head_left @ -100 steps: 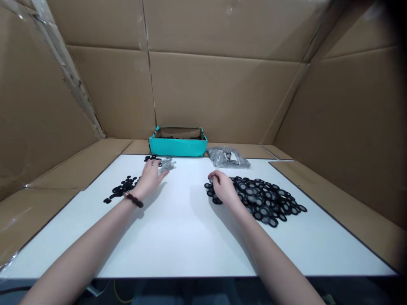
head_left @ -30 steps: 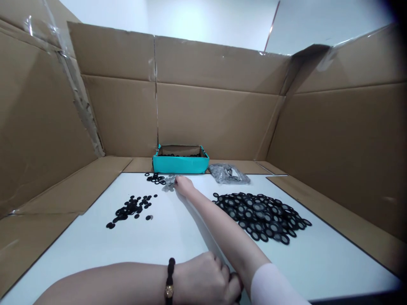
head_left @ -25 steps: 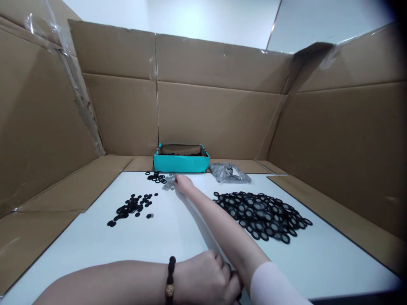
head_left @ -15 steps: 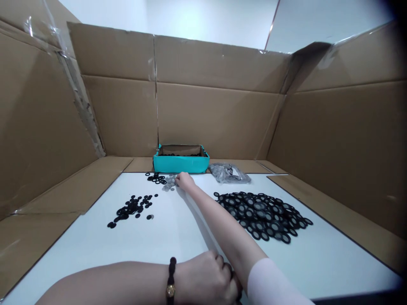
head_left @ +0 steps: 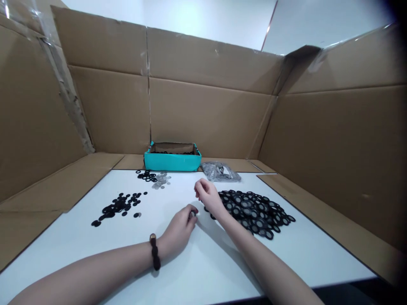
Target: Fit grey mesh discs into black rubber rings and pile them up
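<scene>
My left hand (head_left: 179, 226), wearing a dark bracelet with a gold bead, is low over the white table with thumb and fingers closed around a small, round, greyish piece (head_left: 192, 214), mostly hidden. Just above and to the right, my right hand (head_left: 207, 195) is raised, its fingers pinched; whatever is in them cannot be made out. Beside it lies a large heap of black rings with grey centres (head_left: 254, 212). Farther left are loose black discs (head_left: 119, 205), a few black open rings (head_left: 146, 176) and pale grey translucent discs (head_left: 161, 180).
At the back stands a turquoise box (head_left: 172, 162) with black pieces inside. To its right lies a clear plastic bag (head_left: 220, 171) of greyish contents. Cardboard walls (head_left: 203, 114) enclose the white table (head_left: 178, 279) at the back and both sides.
My right hand has drawn back from the grey discs toward the near right. My left hand has moved forward and left, out from beside the right forearm. The view has shifted slightly.
</scene>
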The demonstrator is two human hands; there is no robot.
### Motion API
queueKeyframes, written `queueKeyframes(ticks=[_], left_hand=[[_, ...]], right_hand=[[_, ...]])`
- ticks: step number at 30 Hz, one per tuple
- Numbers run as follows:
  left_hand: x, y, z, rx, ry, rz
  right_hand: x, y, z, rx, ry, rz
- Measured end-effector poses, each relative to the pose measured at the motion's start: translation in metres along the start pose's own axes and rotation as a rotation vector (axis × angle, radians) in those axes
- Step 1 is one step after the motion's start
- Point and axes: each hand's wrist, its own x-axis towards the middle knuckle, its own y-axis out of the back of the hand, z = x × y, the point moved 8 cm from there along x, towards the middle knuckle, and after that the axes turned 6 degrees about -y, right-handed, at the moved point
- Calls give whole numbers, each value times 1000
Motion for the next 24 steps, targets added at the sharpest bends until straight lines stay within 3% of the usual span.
queueKeyframes(ticks=[3,6,12,17,24], left_hand=[[4,10,-16,-139,136,124],[5,18,-26,-222,175,247],[5,20,-44,-335,200,318],[7,26,-40,-250,180,291],[10,29,-19,-108,89,188]], right_hand=[[-18,-2,12,38,-76,-77],[-20,-8,23,45,-166,-134],[-25,-21,29,119,-323,-247],[-29,-27,36,209,-430,-333],[-31,-37,52,325,-451,-440]])
